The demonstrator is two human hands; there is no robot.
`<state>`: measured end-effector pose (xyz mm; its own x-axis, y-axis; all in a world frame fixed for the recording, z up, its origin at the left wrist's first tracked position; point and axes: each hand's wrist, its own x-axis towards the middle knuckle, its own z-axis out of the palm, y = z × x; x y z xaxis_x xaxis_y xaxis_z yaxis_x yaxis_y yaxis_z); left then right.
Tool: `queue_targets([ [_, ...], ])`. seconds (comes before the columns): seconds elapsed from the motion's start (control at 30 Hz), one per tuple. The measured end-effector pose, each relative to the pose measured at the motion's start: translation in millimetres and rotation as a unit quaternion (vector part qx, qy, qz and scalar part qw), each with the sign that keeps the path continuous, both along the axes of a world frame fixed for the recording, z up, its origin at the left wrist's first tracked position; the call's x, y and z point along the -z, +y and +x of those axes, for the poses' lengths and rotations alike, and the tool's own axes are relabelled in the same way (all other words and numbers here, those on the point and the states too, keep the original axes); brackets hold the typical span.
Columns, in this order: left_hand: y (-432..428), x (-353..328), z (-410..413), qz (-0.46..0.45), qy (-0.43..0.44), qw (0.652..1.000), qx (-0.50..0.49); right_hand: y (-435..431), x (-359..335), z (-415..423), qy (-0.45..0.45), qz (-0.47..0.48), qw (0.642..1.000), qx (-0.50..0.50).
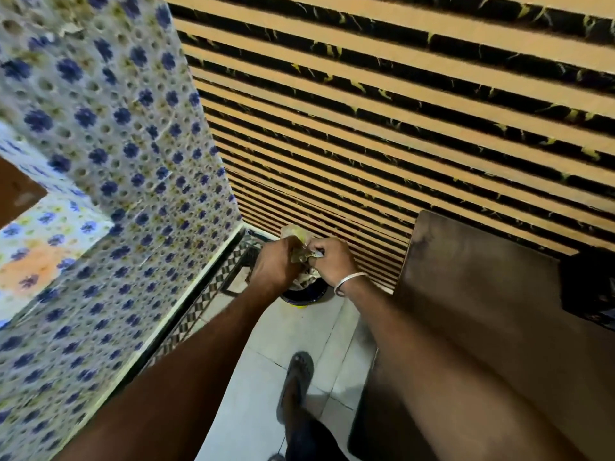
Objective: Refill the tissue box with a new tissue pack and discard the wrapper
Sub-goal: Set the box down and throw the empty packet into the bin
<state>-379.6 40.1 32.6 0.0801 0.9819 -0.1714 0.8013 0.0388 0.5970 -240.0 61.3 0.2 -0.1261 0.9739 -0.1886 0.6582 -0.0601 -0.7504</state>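
The wrapper (297, 245), thin and crumpled, looks light and soft, so I keep my left hand (278, 264) and right hand (329, 262) closed on it above the bin (304, 294).

The wrapper (297, 247) is looking like thin crinkled plastic film, catching a faint shine where the left hand (276, 266) and right hand (329, 262) are crumpling it. The bangle (349, 282) on the right wrist is gleaming like polished metal. The bin (304, 294) below is showing a dark glossy rim, likely plastic. The floor (283, 334) is appearing as pale, smooth tiles with a dull sheen. The cloth (109, 168) at left is looking soft and matt, printed with blue flowers. The bench (492, 311) at right is showing brown, matt wood. The wall (399, 111) is showing smooth tan slats.
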Motion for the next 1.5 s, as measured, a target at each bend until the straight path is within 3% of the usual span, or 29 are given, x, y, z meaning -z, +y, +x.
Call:
queue_targets([
  [0.17, 49.2, 42.1, -8.5, -0.015, -0.004, 1.000, 0.009, 44.9, 40.4, -8.3, 0.007, -0.043, 0.999, 0.010],
  [0.47, 125.7, 164.9, -19.8, -0.072, 0.003, 0.997, -0.033, 119.5, 141.2, -14.1, 0.107, -0.241, 0.964, 0.021],
  [0.73, 160.9, 325.7, -10.4, -0.101, 0.010, 0.995, 0.004, 153.7, 285.5, -6.5, 0.014, -0.217, 0.976, 0.024],
  [1.03, 181.0, 479.5, -7.6, -0.113, 0.018, 0.993, 0.019, 172.6, 449.6, -21.4, -0.049, -0.292, 0.955, 0.021],
  [1.17, 193.6, 539.3, -4.5, -0.120, 0.042, 0.991, 0.030, 184.7, 506.7, -21.0, -0.172, -0.299, 0.938, 0.025],
  [1.23, 197.1, 568.2, -1.7, -0.133, 0.067, 0.987, 0.061, 189.2, 527.9, -23.9, -0.203, -0.313, 0.927, -0.037],
  [1.4, 202.7, 625.6, 3.4, -0.164, 0.079, 0.981, 0.064, 193.0, 576.4, -28.1, -0.217, -0.315, 0.916, -0.120],
  [1.5, 202.7, 659.9, 5.7, -0.259, 0.107, 0.952, 0.127, 187.1, 597.7, -29.3, -0.150, -0.388, 0.909, -0.035],
])
